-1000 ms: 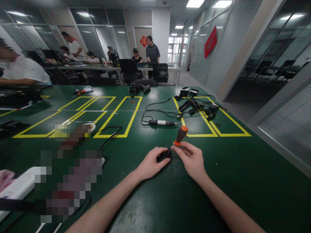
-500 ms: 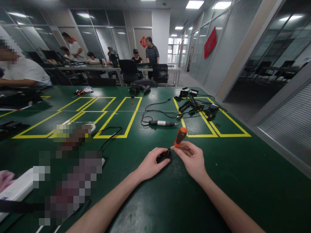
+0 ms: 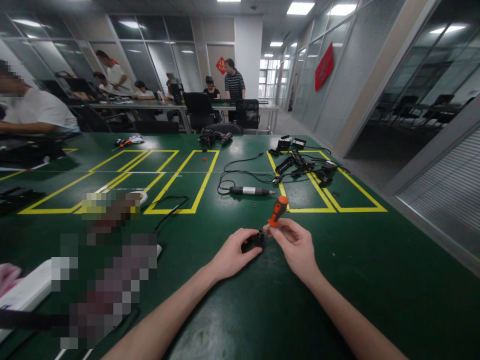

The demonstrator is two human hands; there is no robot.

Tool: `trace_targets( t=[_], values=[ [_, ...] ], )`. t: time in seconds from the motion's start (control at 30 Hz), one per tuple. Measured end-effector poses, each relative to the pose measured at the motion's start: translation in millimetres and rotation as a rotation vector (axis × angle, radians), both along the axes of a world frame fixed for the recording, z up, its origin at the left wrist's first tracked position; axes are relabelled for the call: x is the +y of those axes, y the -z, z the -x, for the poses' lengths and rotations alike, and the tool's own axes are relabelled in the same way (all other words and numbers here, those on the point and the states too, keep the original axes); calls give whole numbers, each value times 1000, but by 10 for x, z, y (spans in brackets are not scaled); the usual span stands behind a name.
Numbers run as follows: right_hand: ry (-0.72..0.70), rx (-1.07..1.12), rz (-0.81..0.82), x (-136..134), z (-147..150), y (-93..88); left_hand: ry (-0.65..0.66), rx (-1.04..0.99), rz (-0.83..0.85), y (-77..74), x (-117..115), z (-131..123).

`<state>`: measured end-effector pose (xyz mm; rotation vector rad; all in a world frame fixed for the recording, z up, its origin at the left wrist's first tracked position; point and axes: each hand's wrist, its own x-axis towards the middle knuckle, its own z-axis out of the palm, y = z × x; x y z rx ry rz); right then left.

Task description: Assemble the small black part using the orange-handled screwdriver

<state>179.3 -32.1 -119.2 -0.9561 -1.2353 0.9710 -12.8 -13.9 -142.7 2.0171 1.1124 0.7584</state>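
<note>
My left hand (image 3: 234,252) is closed around a small black part (image 3: 259,239) at the middle of the green table (image 3: 225,310), thumb on the near side and fingers on the far side. Just right of it, my right hand (image 3: 298,245) grips an orange and dark screwdriver (image 3: 278,210) near the lower end of its handle. The handle points up, leaning slightly right. The screwdriver's shaft and tip are hidden by the fingers, so contact with the black part cannot be made out.
Beyond my hands lies a corded electric screwdriver (image 3: 249,191). Black parts and cables (image 3: 300,165) are piled at the back right. A black drill (image 3: 225,138) sits at the far edge. Blurred items lie at left; a person (image 3: 41,110) sits beyond them.
The screwdriver handle has shifted very slightly left and down, with my right hand still holding it. My left hand has stayed nearly in place.
</note>
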Motion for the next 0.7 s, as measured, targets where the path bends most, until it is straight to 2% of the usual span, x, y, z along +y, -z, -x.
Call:
trace_targets(
  t=[0.2,0.37,0.53,0.7],
  values=[
    [62,-75,-82,10,-14,-4,-9,4,1,1,-4,1],
    [110,-49,-23,17,-17,-23,-9,7,5,-5,-3,3],
    [20,-27,13,-7,-6,-50,-4,13,11,-21,-9,-8],
    [61,-91,-78,-1,-14,-36,-16,7,11,-15,-9,-12]
  ],
)
